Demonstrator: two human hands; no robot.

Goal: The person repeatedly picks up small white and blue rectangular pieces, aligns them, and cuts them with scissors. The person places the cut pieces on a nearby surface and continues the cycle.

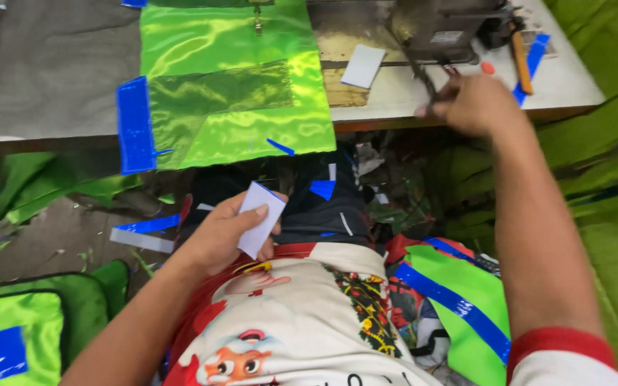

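Observation:
My left hand (222, 232) is down over my lap and holds a small white card (260, 218) between thumb and fingers. My right hand (475, 104) reaches out to the table edge by the sewing machine (441, 28), and its fingers pinch a thin dark tool (423, 78); I cannot tell what kind. A shiny green fabric panel (234, 78) with a blue strip (134, 125) along its left side lies on the table and hangs over the front edge. Another white card (363, 66) lies on the table next to the machine.
The worktable (44, 78) fills the top of the view. Green bags with blue bands lie at the lower left (16, 329) and beside my right leg (459, 300). Green cloth is heaped on the right (602, 179). Scraps litter the floor.

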